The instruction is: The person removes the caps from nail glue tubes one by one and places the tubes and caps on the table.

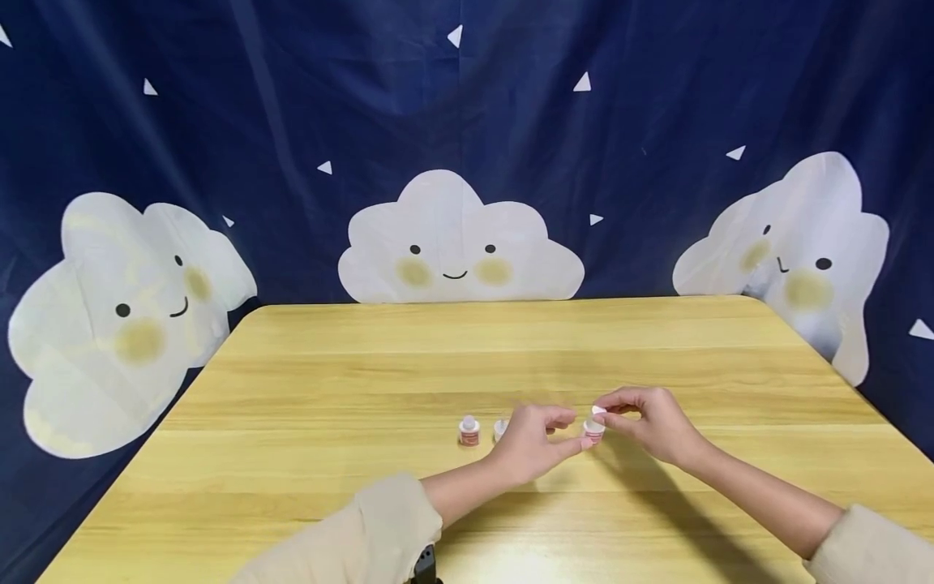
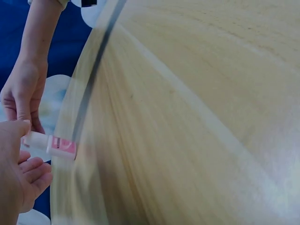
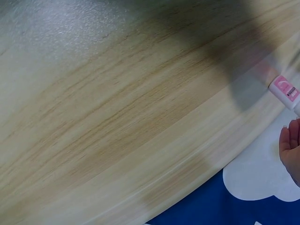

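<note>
A small white bottle with a pink label [image 1: 593,431] is at the right of the group, its label also visible in the left wrist view [image 2: 63,146] and at the right edge of the right wrist view [image 3: 284,90]. My right hand [image 1: 657,422] pinches its white cap [image 1: 598,412] from above. Just to the left is my left hand [image 1: 533,444], fingers loosely extended and thumb tip close beside the bottle; whether it touches cannot be told. A second similar bottle [image 1: 500,430] is partly hidden behind the left hand. Farther left, a third bottle [image 1: 469,433] stands upright.
The wooden table [image 1: 350,389] extends around the hands, with rounded far corners. Behind it hangs a dark blue curtain [image 1: 379,97] with smiling clouds and white triangles. A black device [image 1: 425,565] shows by the left sleeve.
</note>
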`<move>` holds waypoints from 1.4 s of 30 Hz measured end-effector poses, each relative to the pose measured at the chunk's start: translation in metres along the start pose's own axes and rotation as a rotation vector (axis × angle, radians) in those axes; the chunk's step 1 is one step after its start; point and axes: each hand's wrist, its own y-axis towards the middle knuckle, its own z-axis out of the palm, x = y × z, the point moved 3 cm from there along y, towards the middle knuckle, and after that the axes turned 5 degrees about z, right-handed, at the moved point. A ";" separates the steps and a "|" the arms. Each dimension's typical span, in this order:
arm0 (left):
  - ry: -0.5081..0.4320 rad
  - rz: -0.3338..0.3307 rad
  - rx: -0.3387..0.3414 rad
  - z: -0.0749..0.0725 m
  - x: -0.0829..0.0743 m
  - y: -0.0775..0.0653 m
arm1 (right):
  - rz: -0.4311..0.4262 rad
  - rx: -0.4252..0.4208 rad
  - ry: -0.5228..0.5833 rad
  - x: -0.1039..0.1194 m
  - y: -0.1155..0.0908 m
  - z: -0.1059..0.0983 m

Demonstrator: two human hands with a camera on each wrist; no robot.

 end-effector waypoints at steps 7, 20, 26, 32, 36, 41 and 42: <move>-0.015 -0.027 -0.033 0.011 0.007 0.003 | 0.012 0.004 -0.004 0.000 0.000 0.000; -0.093 0.003 -0.064 0.025 0.018 0.015 | 0.003 0.003 -0.010 -0.001 0.000 0.000; -0.130 0.004 -0.066 0.029 0.019 0.019 | -0.001 -0.005 -0.006 0.000 0.000 -0.001; -0.113 0.028 -0.099 0.032 0.020 0.023 | -0.007 -0.019 0.003 0.000 -0.001 -0.001; -0.116 0.015 -0.110 0.033 0.021 0.024 | -0.001 -0.014 0.023 0.000 -0.001 0.000; -0.105 0.004 -0.117 0.034 0.024 0.024 | 0.003 -0.009 0.046 0.000 -0.001 0.000; -0.105 0.002 -0.118 0.034 0.024 0.024 | 0.005 -0.009 0.052 0.000 -0.001 0.001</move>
